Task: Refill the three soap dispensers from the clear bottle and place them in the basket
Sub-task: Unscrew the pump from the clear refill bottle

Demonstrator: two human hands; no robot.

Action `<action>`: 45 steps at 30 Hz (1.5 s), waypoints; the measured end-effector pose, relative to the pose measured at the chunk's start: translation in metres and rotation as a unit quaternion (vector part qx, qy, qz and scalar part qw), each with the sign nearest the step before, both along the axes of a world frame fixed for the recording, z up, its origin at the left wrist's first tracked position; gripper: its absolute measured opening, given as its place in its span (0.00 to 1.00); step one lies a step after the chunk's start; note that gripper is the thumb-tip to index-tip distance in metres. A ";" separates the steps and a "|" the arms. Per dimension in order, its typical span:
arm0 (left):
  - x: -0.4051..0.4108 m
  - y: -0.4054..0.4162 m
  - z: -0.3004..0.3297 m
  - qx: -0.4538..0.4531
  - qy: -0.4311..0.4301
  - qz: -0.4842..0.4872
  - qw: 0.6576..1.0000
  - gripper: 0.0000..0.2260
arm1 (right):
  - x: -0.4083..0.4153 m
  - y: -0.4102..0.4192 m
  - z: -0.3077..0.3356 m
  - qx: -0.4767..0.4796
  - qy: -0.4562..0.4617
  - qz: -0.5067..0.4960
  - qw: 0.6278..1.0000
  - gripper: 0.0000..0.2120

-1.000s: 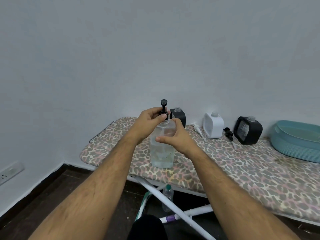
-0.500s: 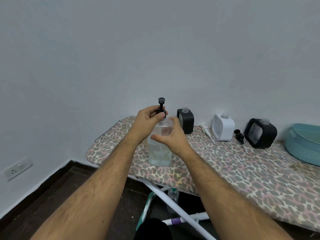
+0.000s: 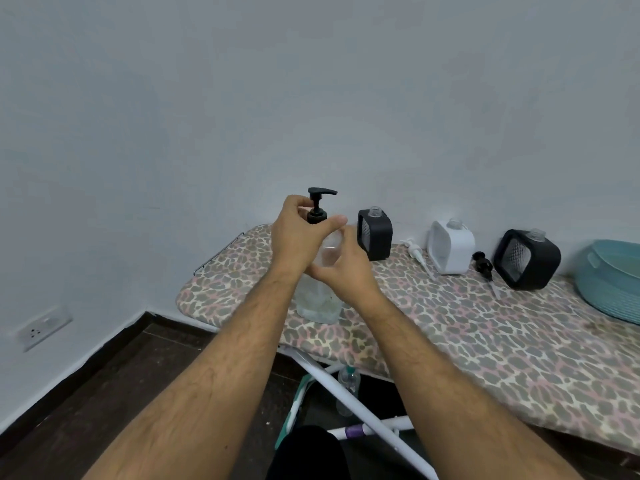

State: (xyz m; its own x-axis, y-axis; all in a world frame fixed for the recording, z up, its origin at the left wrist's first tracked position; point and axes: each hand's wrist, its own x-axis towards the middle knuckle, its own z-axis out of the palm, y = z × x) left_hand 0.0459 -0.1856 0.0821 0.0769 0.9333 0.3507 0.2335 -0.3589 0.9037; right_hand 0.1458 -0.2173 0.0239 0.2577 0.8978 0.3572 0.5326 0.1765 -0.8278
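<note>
unscrewing the pump [image 3: 317, 206]: left hand [image 3: 298, 237] grips its collar, right hand [image 3: 341, 268] grips the bottle [image 3: 317, 303]; three dispensers [image 3: 375, 233] stand uncapped, unfilled, basket [image 3: 609, 282] empty.

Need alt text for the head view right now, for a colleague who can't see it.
Both hands work a clear bottle on a leopard-print board: left hand grips its black pump, right hand holds the body. Three uncapped dispensers and a teal basket wait to the right.

Two bare forearms, hairy, no sleeves, watch or rings visible. Left hand [image 3: 297, 237], right hand [image 3: 346, 268]. Dark garment [image 3: 306, 452] at bottom centre.
</note>
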 end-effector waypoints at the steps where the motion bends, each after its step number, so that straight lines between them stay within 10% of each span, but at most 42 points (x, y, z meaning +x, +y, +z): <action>1: -0.003 0.002 0.002 -0.014 0.001 -0.046 0.999 0.26 | 0.005 0.000 0.002 -0.012 0.008 0.016 1.000 0.43; 7: -0.024 0.004 0.000 -0.036 -0.023 -0.201 0.979 0.14 | 0.023 0.003 0.004 -0.052 0.037 0.076 0.995 0.39; 16: -0.006 0.005 0.005 0.015 0.011 -0.077 0.997 0.23 | 0.021 0.004 0.001 -0.056 0.021 0.077 0.995 0.45; 20: 0.000 -0.003 0.006 0.007 0.030 -0.129 0.991 0.10 | 0.022 0.002 -0.002 -0.041 0.014 0.069 0.997 0.45; 32: -0.029 0.005 -0.003 -0.024 -0.041 -0.133 0.990 0.22 | 0.021 0.002 -0.003 -0.037 0.022 0.069 0.997 0.41; 45: -0.022 0.000 0.046 0.036 -0.166 -0.110 0.979 0.11 | 0.021 0.001 0.000 -0.034 0.033 0.079 0.996 0.37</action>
